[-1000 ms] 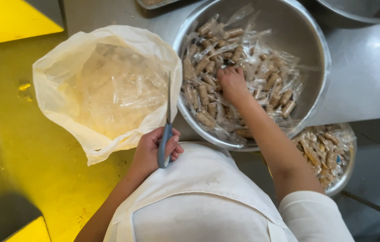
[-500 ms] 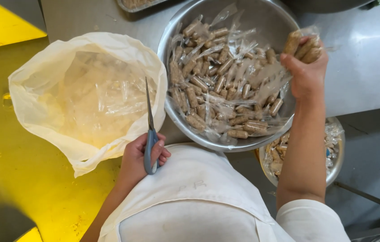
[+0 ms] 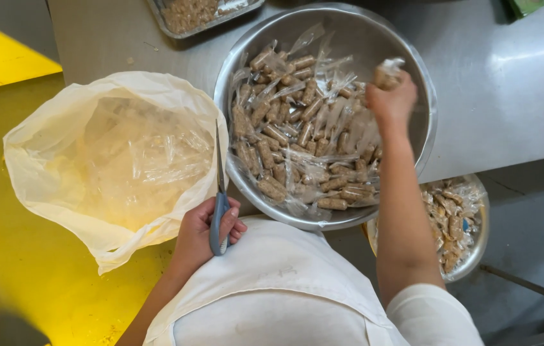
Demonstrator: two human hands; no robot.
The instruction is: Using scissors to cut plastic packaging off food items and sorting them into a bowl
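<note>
The left hand is curled tight around the blue plastic handles of a pair of scissors, whose thin metal blades lie together and point up, away from the body, along the gap between the bag and the bowl. The right hand is closed on a small packet of crinkly clear film with a brown, stubby roll inside, held above the far right side of a wide, round steel bowl. The bowl's smooth, dull-shining wall holds a loose heap of wrapped rolls, short tan cylinders with a grainy surface, each in glossy film with flared ends. Left of the bowl sits a big plastic bag, soft and milky-yellow, its mouth rolled open over crumpled clear wrappers. The bowl stands on a grey steel counter. Lower right, a smaller steel bowl holds more wrapped rolls. A flat metal tray of brown crumbly bits shows at the top edge. The floor is glossy yellow.
</note>
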